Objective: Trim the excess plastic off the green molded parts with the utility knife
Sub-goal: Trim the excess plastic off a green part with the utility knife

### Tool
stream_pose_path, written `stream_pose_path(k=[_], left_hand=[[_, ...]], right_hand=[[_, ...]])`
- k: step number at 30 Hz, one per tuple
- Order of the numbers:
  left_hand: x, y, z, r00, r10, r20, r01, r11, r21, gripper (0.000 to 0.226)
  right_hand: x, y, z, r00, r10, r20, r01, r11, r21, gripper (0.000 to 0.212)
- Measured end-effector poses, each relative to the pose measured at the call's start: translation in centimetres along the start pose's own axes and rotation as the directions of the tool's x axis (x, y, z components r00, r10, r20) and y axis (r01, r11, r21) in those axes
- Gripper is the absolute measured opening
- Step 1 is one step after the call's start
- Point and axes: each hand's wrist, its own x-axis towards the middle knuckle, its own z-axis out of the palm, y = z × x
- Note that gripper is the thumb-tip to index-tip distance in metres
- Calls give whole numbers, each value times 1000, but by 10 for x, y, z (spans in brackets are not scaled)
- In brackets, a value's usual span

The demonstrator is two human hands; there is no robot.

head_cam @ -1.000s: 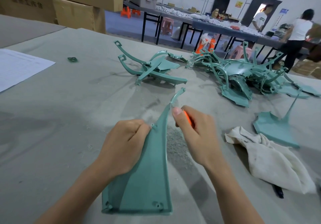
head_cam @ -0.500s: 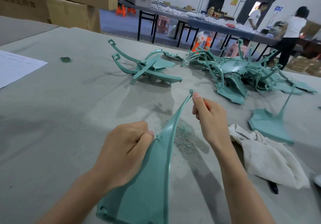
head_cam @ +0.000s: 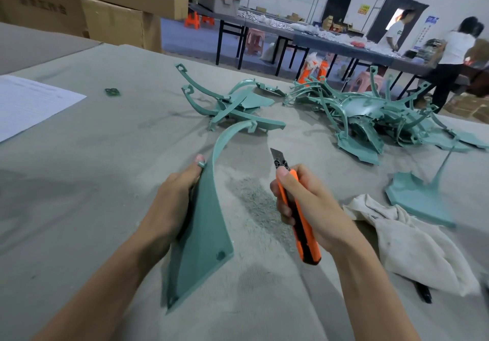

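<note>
Left hand [head_cam: 172,203] fingers grip the green part [head_cam: 203,224] upright over the counter [head_cam: 92,182]; right hand [head_cam: 309,205] fingers wrap the utility knife [head_cam: 297,211], blade up, just beside it.

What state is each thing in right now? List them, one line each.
Held green part: tilted on edge, gripped by left hand.
Utility knife: blade out, gripped by right hand, not touching the held part.
Nearer pile of green parts: loosely heaped.
Farther pile of green parts: tangled.
Cloth: crumpled.
Paper sheet: flat.
</note>
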Motion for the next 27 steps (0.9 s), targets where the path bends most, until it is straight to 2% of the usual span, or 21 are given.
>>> stream_pose_path(k=[2, 3, 4, 6, 9, 13, 16, 19, 27], left_hand=[[4, 2, 3, 994, -105, 7, 105, 990, -90, 72], [3, 1, 3, 994, -101, -33, 101, 995, -18, 68], [0, -1, 4, 997, -57, -54, 63, 992, 110, 63], [-9, -2, 6, 998, 56, -13, -49, 952, 303, 69], [-15, -1, 10, 986, 154, 60, -165, 903, 396, 88], [-19, 2, 13, 970, 214, 117, -243, 890, 386, 82], [-22, 3, 14, 950, 283, 131, -312, 869, 384, 78], [-26, 3, 18, 919, 338, 205, -392, 848, 358, 80], [-27, 1, 18, 903, 364, 227, -425, 835, 351, 64]], right_hand=[[-2, -1, 2, 999, 22, 27, -24, 997, 71, 43], [-2, -2, 4, 999, 33, 33, -37, 993, 109, 43], [-2, -2, 6, 998, 45, 37, -50, 988, 146, 42], [-3, -3, 11, 996, 57, 64, -68, 980, 185, 35], [-6, -4, 21, 992, 40, 124, -62, 982, 180, 25], [-8, -5, 26, 984, 12, 180, -45, 983, 181, 28], [-8, -6, 24, 981, 23, 194, -67, 972, 225, 27], [-8, -6, 22, 981, 38, 188, -93, 951, 295, 29], [-4, -5, 23, 999, 24, -42, -13, 970, 244, 43]])
